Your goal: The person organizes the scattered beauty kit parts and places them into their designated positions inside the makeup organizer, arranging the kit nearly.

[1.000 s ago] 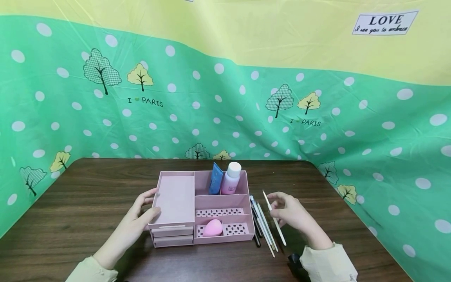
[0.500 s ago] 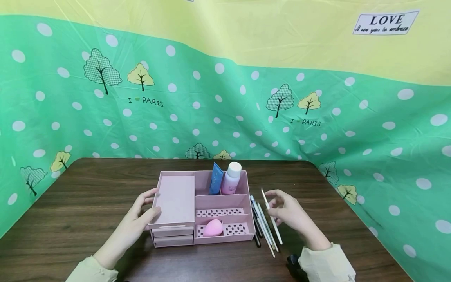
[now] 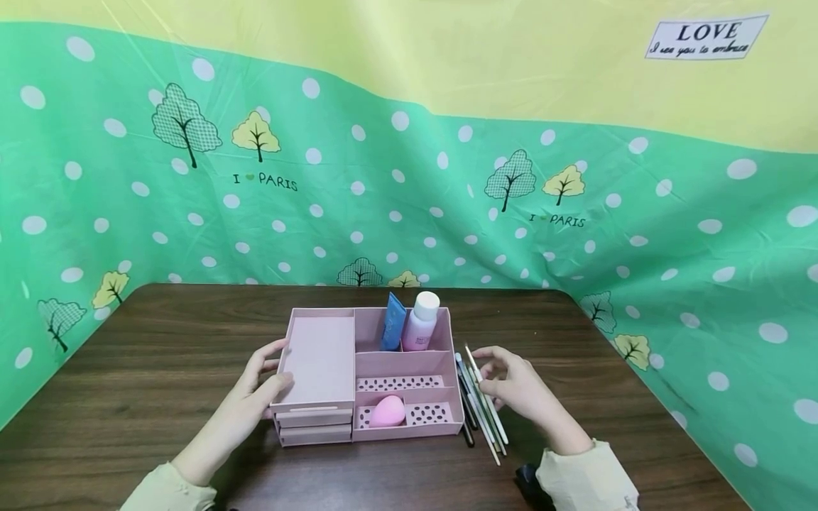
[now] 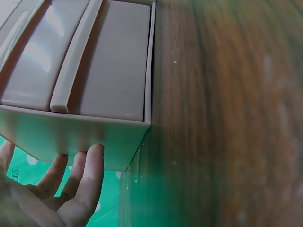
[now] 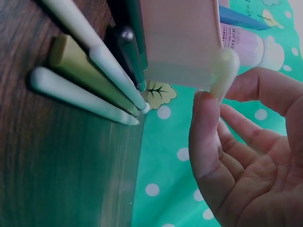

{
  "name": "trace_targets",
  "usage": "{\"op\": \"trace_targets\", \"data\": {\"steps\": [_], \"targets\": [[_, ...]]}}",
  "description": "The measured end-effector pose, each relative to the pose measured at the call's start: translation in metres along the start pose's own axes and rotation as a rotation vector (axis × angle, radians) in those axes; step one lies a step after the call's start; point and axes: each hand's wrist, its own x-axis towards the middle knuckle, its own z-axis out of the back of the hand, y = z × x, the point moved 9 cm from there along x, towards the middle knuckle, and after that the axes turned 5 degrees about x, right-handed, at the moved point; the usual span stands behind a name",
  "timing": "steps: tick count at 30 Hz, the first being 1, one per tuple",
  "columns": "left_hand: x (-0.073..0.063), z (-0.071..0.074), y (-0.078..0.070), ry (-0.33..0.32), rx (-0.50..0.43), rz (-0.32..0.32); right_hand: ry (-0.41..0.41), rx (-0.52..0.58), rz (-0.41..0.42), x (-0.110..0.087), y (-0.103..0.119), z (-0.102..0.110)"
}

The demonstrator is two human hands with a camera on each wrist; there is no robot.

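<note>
My left hand (image 3: 251, 392) holds the left side of a pink desk organizer (image 3: 319, 362), thumb on its top edge. In the left wrist view its fingertips (image 4: 96, 153) touch the organizer's side wall. My right hand (image 3: 519, 387) pinches a slim white makeup brush (image 3: 471, 360) between thumb and index finger. The right wrist view shows the brush's rounded white handle end (image 5: 225, 71) there. Just below and left of it lie several thin makeup brushes (image 3: 484, 426), white, greenish and black, on the table against the organizer's right side. The held brush overlaps them in the head view.
A blue tube (image 3: 393, 323) and a pink bottle with white cap (image 3: 420, 323) stand in the organizer's back compartment. A pink makeup sponge (image 3: 387, 411) sits in a front compartment. Drawers (image 3: 314, 426) face the front left. A green patterned cloth (image 3: 409, 213) hangs behind the wooden table (image 3: 160, 369).
My right hand has moved left with the white brush, from beside the loose brushes to over them. My left hand stays on the organizer.
</note>
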Motion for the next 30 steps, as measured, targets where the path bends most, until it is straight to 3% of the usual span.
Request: {"op": "trace_targets", "data": {"steps": [9,20,30], "targets": [[0.0,0.0,-0.001,-0.001,0.003,-0.007,0.012,-0.012,0.015,-0.002,0.006,-0.001],[-0.001,0.001,-0.003,-0.003,-0.01,-0.007,0.068,0.139,-0.002,-0.005,0.014,-0.005],[0.0,0.001,-0.003,0.001,0.01,-0.004,0.092,0.183,0.041,-0.011,0.032,-0.008]]}}
